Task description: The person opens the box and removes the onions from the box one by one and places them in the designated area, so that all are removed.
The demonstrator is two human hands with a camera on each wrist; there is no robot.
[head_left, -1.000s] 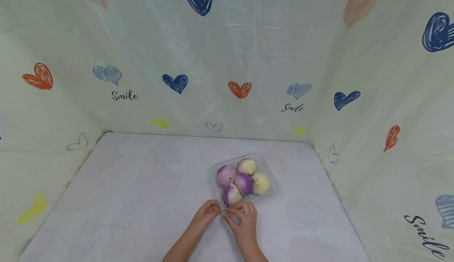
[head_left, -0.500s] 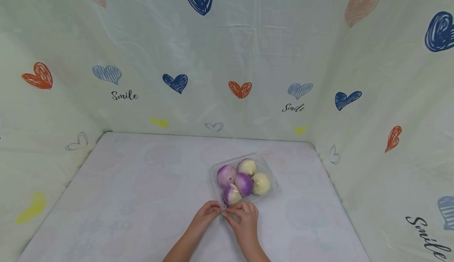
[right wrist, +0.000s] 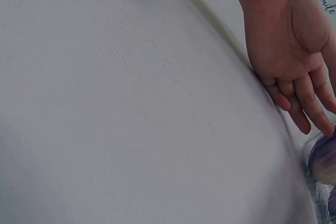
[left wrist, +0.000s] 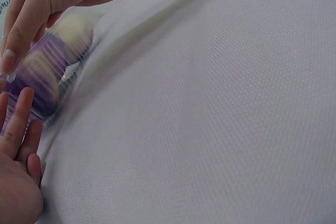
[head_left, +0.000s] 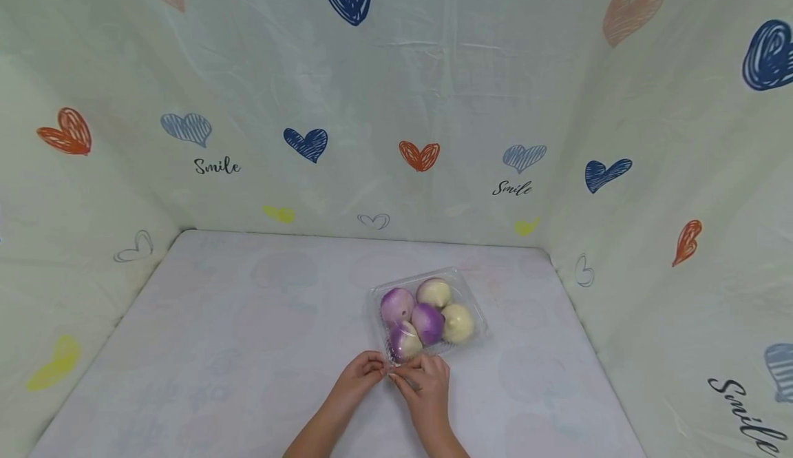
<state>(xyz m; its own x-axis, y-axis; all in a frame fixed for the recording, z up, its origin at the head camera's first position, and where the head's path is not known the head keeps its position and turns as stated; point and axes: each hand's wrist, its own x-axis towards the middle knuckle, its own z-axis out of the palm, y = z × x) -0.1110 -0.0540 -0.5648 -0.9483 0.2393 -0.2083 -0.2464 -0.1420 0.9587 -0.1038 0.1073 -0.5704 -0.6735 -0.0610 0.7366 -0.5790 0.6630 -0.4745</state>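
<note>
In the head view, a clear plastic container [head_left: 378,324] lies tilted on the table, holding several purple-and-cream round vegetables [head_left: 427,323]. At its near left corner, my left hand [head_left: 359,377] grips the edge from the left with its fingertips. My right hand [head_left: 429,382] pinches the same corner, thumb and index finger close together. The left wrist view shows my right hand [left wrist: 58,3] above and my left hand [left wrist: 18,177] below, the left's outer fingers loosely extended. In the right wrist view, my left hand [right wrist: 289,35] shows its palm beside the container [right wrist: 321,195]; its grip is cut off.
The white table [head_left: 248,320] extends around the container. Pale curtains [head_left: 458,65] with printed hearts and the word "Smile" stand behind the table and along both its sides.
The container has shifted slightly to the right and its near corner sits a little differently between my fingers. Both hands stay almost in place.
</note>
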